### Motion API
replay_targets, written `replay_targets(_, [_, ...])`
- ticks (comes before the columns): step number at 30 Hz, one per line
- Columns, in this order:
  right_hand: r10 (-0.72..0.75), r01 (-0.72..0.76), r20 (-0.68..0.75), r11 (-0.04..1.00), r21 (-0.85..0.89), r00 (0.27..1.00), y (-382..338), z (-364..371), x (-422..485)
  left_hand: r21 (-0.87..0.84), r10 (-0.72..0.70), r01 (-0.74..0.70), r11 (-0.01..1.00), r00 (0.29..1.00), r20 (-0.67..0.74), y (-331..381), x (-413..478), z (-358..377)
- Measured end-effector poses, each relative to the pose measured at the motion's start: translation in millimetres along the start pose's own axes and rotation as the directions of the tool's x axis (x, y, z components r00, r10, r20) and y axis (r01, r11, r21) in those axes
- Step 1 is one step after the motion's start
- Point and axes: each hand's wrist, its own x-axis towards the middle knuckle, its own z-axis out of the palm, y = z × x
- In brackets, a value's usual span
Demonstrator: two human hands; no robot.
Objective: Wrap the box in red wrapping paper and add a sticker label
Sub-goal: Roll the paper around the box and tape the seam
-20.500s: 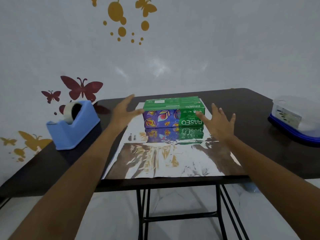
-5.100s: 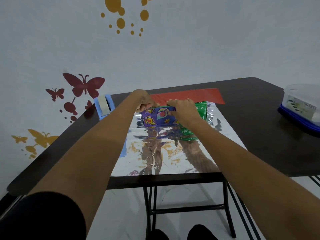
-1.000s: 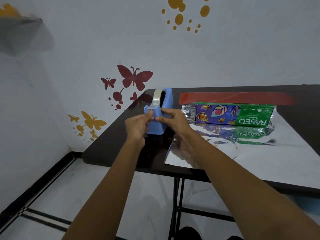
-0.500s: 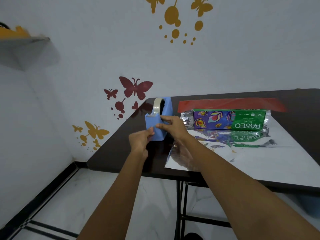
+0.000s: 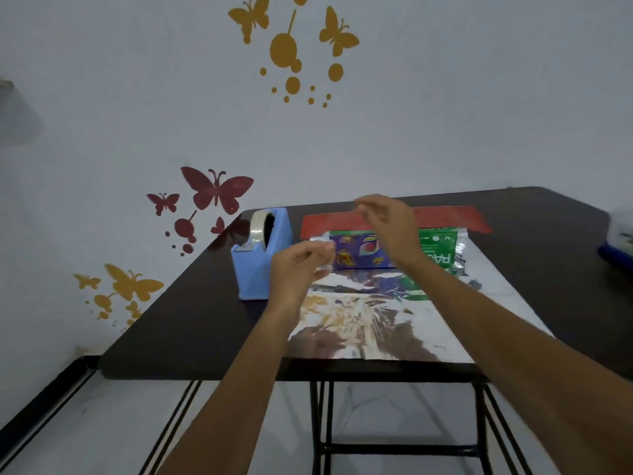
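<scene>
2 changes since 0.5 s ago: left hand point(image 5: 298, 269) and right hand point(image 5: 390, 224) off the tape dispenser point(image 5: 262, 258), now over the tissue box point(image 5: 356, 252) on the wrapping paper point(image 5: 376, 323). Fingers point(image 5: 315, 255) pinch-curled; tape strip unconfirmed, blurred. Seam-taping likely next.

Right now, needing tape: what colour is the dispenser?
Light blue; tape dispenser shows best in head view.

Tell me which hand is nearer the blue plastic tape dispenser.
Left. Left hand is just right of the tape dispenser; right hand is farther right, above the green-and-purple box.
</scene>
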Motion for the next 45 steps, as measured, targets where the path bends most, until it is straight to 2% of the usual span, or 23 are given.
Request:
replay_targets(1, [-0.035,0.035,0.003,0.978,-0.207,0.999,8,-20,3,0.004,-0.029,0.029,1.000,0.998,0.063,-2,5,15])
replay_targets(3, [0.016,0.044,0.101,0.822,-0.568,0.995,24,-52,6,-0.020,-0.103,0.107,0.994,0.984,0.148,-5,16,45])
replay_targets(5, [0.118,0.069,0.199,0.671,-0.738,0.973,38,-66,5,-0.033,-0.173,0.181,0.983,0.971,0.166,-4,30,73])
replay_targets(7, [0.168,0.096,0.255,0.628,-0.772,0.952,49,-70,2,-0.012,-0.228,0.233,0.972,0.959,0.168,1,47,97])
replay_targets(14, [0.129,0.039,0.180,0.700,-0.713,0.975,56,-62,-4,0.114,-0.445,0.435,0.893,0.891,0.086,21,89,124])
replay_targets(19, [0.132,0.046,0.197,0.709,-0.703,0.971,57,-68,-5,0.132,-0.490,0.475,0.870,0.864,0.119,25,90,132])
replay_targets(21, [0.107,0.047,0.168,0.697,-0.716,0.980,55,-71,-4,0.125,-0.436,0.420,0.899,0.889,0.141,25,87,130])
replay_targets(23, [0.050,0.015,0.074,0.724,-0.690,0.996,50,-74,1,0.162,-0.323,0.297,0.941,0.932,0.167,22,82,127])
replay_targets(24, [0.036,-0.016,0.020,0.778,-0.628,0.999,46,-76,3,0.190,-0.265,0.229,0.955,0.946,0.188,20,79,124])
replay_targets(26, [0.104,-0.109,-0.036,0.892,-0.439,0.994,38,-77,10,0.231,-0.174,0.118,0.966,0.955,0.241,17,75,118])
replay_targets(28, [0.251,-0.225,0.046,0.925,-0.306,0.967,33,-79,18,0.238,-0.119,0.047,0.970,0.948,0.296,16,72,112])
replay_targets(30, [0.360,-0.319,0.219,0.926,-0.203,0.907,29,-79,24,0.240,-0.071,-0.017,0.971,0.932,0.356,15,70,107])
replay_targets(32, [0.393,-0.380,0.369,0.918,-0.111,0.842,21,-81,25,0.251,-0.029,-0.084,0.964,0.910,0.414,15,69,102])
replay_targets(34, [0.386,-0.390,0.441,0.917,-0.085,0.811,15,-85,25,0.268,-0.001,-0.137,0.954,0.890,0.457,15,69,98])
replay_targets(36, [0.409,-0.418,0.450,0.904,-0.084,0.794,10,-87,26,0.273,0.014,-0.158,0.949,0.886,0.464,14,70,93])
replay_targets(40, [0.422,-0.424,0.412,0.901,-0.092,0.808,7,-87,27,0.257,0.017,-0.144,0.956,0.898,0.440,8,73,87])
replay_targets(45, [0.356,-0.355,0.348,0.932,-0.067,0.867,14,-82,28,0.190,-0.046,-0.023,0.982,0.935,0.351,1,68,87])
